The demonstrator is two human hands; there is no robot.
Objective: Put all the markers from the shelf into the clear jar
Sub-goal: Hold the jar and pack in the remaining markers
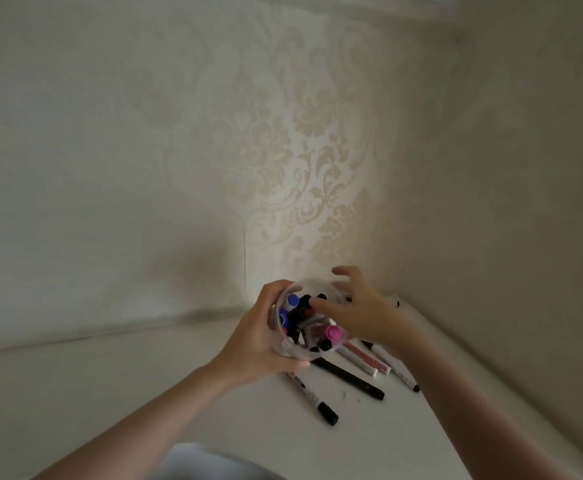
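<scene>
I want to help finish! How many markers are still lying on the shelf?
5 that I can see: four below the clear jar, at and, and one behind the right hand at. More may be hidden.

A corner of a home interior, likely a living rm or bedroom: cream damask wallpaper [318,161] w/ a floral scroll pattern covers both walls meeting at right, above a plain white shelf [110,386] (matte, lightly scuffed). Loose markers [349,377] lie on it beside a clear jar [292,351] of pens, household clutter rather than shop or office stock.
</scene>
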